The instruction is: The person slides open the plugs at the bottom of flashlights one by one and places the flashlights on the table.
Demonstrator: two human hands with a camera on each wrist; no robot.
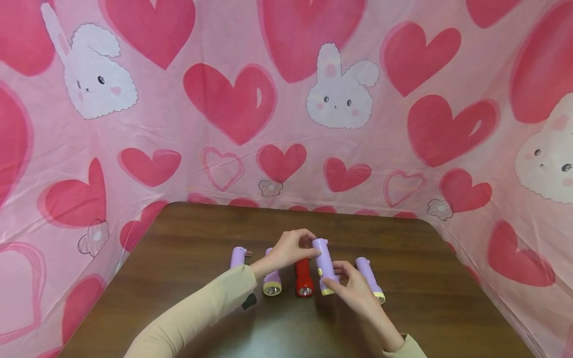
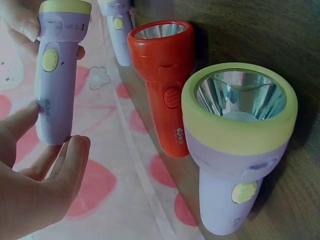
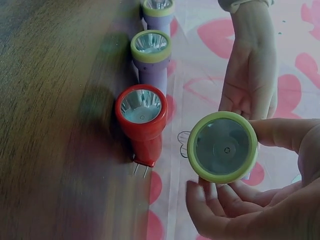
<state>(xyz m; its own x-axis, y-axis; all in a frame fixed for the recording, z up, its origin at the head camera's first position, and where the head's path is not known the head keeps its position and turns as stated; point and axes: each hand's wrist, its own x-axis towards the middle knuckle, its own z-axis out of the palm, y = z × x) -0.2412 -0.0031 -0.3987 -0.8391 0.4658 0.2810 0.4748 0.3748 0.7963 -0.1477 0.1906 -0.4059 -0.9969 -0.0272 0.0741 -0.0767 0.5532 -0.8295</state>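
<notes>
Steadiness is mattering most, I'm guessing: the left hand [image 1: 290, 248] is pinching a purple flashlight [image 1: 324, 256] by its tail, the right hand [image 1: 356, 291] is clasping its head, above the desk [image 1: 438, 303] near the red flashlight [image 1: 303, 278], thumbs best keeping off its yellow switch [image 2: 50, 60].

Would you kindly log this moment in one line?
left hand: holds purple flashlight by tail; right hand: grips its head; red flashlight: on table
</notes>
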